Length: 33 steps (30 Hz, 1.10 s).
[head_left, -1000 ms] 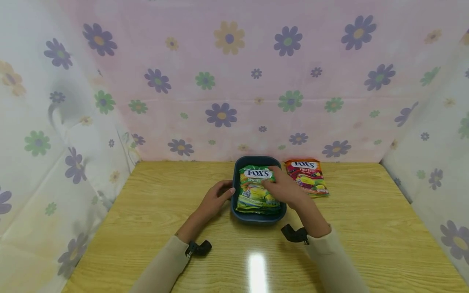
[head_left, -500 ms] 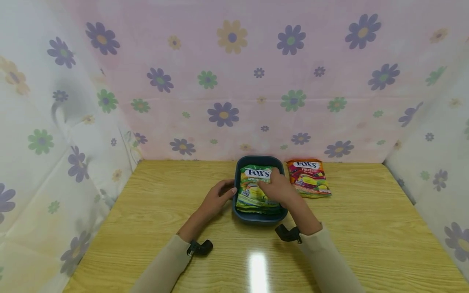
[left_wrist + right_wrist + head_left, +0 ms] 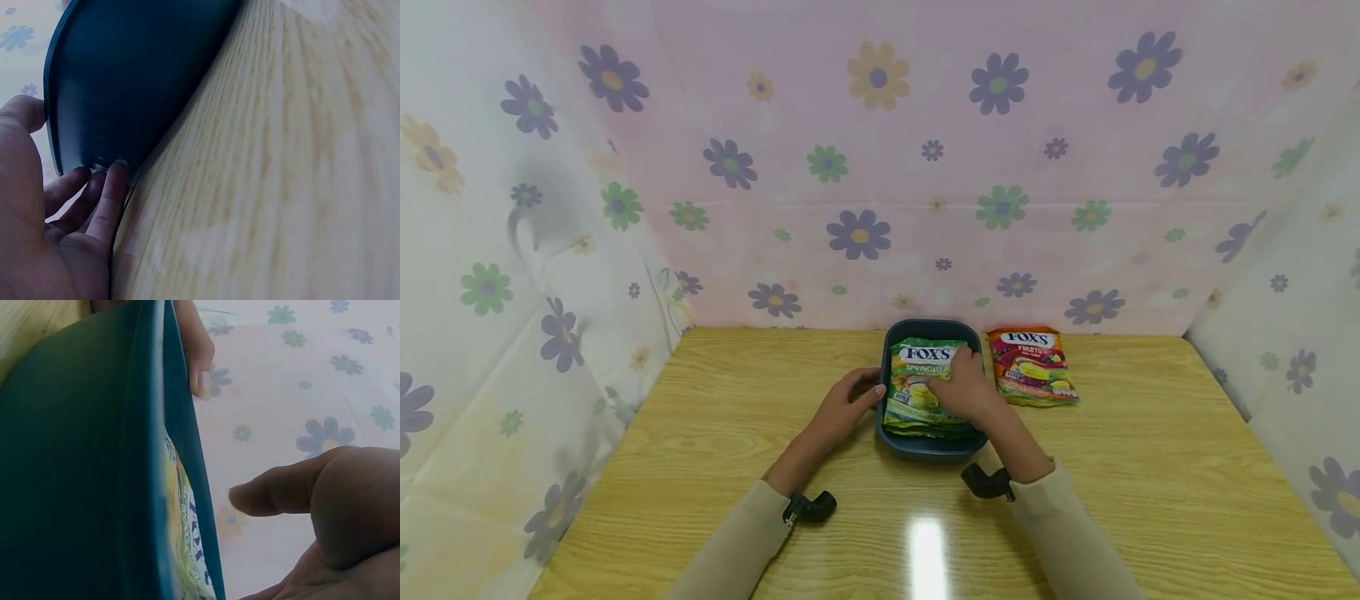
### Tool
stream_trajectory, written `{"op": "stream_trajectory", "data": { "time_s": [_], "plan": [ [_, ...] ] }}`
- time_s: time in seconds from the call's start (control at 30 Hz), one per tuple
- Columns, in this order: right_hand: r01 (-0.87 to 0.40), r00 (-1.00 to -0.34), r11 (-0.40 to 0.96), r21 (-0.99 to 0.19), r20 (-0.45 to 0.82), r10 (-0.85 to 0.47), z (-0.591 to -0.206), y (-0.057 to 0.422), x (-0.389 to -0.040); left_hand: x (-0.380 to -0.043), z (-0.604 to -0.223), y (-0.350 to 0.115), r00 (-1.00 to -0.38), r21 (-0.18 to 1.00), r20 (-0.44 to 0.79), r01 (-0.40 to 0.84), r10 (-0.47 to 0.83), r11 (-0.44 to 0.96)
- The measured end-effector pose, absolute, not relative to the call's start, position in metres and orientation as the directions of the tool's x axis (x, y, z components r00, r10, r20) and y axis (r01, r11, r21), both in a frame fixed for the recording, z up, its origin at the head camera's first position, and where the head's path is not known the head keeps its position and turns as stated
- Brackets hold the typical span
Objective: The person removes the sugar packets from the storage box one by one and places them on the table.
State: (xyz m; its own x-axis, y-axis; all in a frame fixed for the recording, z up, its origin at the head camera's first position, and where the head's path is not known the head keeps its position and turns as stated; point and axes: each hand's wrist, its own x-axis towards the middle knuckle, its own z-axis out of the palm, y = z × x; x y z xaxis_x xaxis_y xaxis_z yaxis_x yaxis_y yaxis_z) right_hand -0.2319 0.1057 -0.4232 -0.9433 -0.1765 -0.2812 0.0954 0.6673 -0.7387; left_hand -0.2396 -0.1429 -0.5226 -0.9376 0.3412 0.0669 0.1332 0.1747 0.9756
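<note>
A dark blue plastic tub (image 3: 932, 454) stands on the table with a green Fox's Spring Tea candy bag (image 3: 917, 392) lying face up inside. More bag edges show beneath it. My left hand (image 3: 844, 410) holds the tub's left side, its thumb at the rim and its fingers (image 3: 107, 206) against the outer wall. Over the right part of the bag is my right hand (image 3: 970, 387), thumb extended. In the right wrist view this thumb (image 3: 275, 487) is apart from the bag. The other right fingertips are mostly hidden, so their contact with the bag is unclear.
A red Fox's Fruits candy bag (image 3: 1032, 367) lies flat just right of the tub. The wooden table (image 3: 737, 375) meets a flowered cloth backdrop (image 3: 880, 167) behind. Similar cloth hangs at both sides.
My right hand has shifted slightly left and toward me over the green candy bag, uncovering more of its lettering. The left hand stays at the tub. The head view has moved slightly.
</note>
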Motion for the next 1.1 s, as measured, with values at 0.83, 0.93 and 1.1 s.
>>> {"op": "stream_trajectory", "data": {
  "time_s": [0.83, 0.93, 1.1],
  "plan": [
    [0.211, -0.939, 0.457, -0.864, -0.309, -0.152, -0.431, 0.123, -0.240, -0.239, -0.521, -0.141, -0.943, 0.975, 0.075, 0.137, 0.324, 0.172],
    [0.227, -0.933, 0.403, -0.886, -0.317, -0.172, -0.431, 0.126, -0.242, -0.239, -0.521, -0.141, -0.944, 0.975, 0.073, 0.136, 0.323, 0.177],
    [0.255, -0.925, 0.330, -0.909, -0.329, -0.191, -0.429, 0.126, -0.243, -0.239, -0.521, -0.141, -0.944, 0.974, 0.071, 0.135, 0.322, 0.181]
  ]
}}
